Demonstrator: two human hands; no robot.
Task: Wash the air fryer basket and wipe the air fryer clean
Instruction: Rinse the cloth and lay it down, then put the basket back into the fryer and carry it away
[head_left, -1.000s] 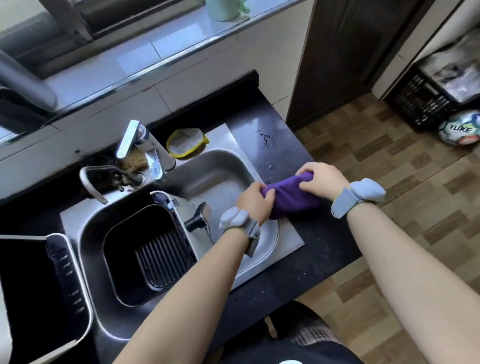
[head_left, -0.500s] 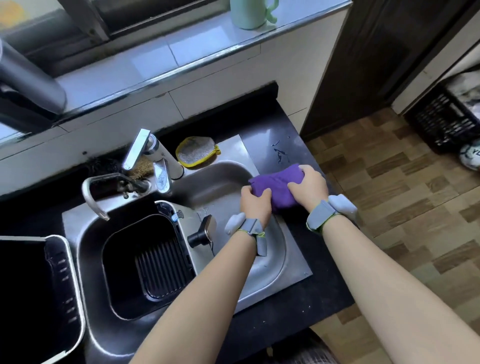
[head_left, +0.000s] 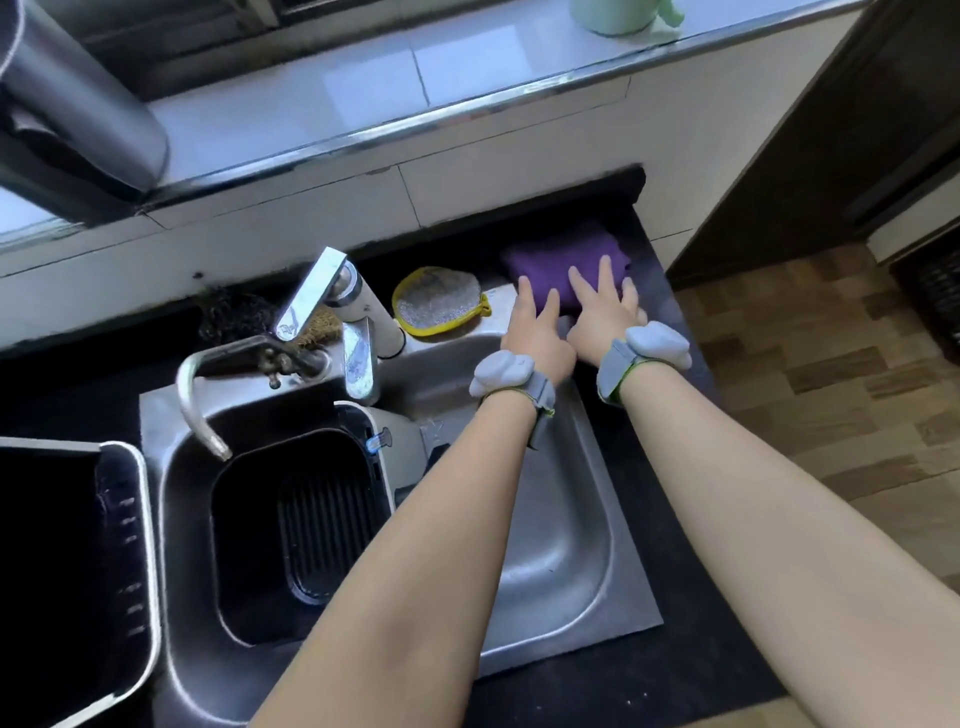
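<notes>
The black air fryer basket (head_left: 291, 530) with its ribbed grill plate sits in the steel sink (head_left: 561, 525), its white front and handle toward the right. The air fryer body (head_left: 67, 571) stands at the left edge, its dark opening facing up. A folded purple cloth (head_left: 561, 260) lies on the black counter at the sink's back right corner. My left hand (head_left: 535, 325) and my right hand (head_left: 605, 306) rest flat on the cloth's near edge, fingers spread, gripping nothing.
A chrome tap (head_left: 332, 312) and a curved spout (head_left: 208, 384) stand behind the basket. A yellow-edged scrub pad (head_left: 439, 301) lies on the sink rim, a dark scourer (head_left: 234, 317) left of the tap. A green cup (head_left: 618, 15) stands on the sill. Wooden floor to the right.
Both hands carried the purple cloth from over the sink's right rim to the back right corner of the counter, laid it down and opened flat on it.
</notes>
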